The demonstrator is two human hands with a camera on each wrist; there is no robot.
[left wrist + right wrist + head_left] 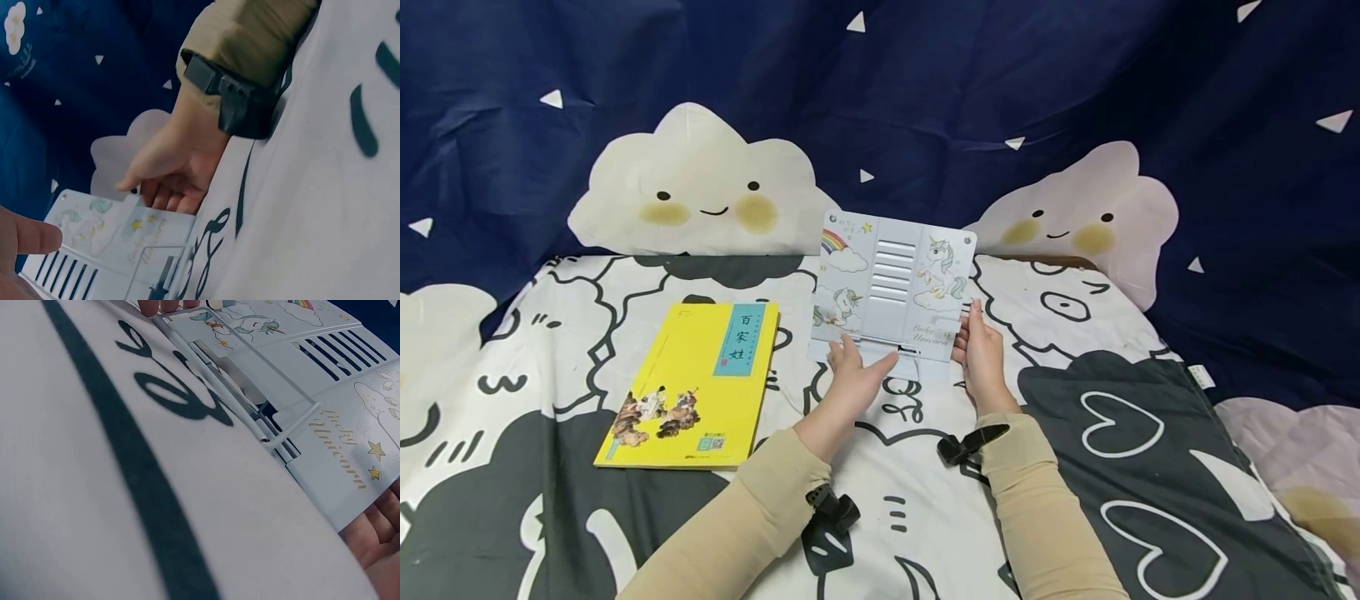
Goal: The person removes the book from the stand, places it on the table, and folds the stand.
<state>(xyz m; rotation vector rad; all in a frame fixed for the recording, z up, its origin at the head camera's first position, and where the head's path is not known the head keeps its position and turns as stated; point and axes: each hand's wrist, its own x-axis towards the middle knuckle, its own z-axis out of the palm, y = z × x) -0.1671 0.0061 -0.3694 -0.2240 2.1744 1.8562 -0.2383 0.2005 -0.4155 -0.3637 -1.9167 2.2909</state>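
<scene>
A white metal book stand [891, 287] with a unicorn and rainbow print is tilted up above the bedding, slots down its middle. My left hand [852, 377] holds its lower left edge, the thumb towards the wire bracket [880, 340]. On the right edge, my right hand [983, 354] grips the stand, its fingers curled behind the panel and the thumb by the side. The right wrist view shows the wire bracket close up along the bottom lip. To the left of the stand lies a yellow book [707, 392] with a blue title label, untouched.
Black-and-white cartoon bedding [910, 500] spreads under everything, with some folds. Behind it hangs a dark blue cloth [925, 100] with clouds and white triangles. Black wrist straps [835, 506] sit over both beige sleeves.
</scene>
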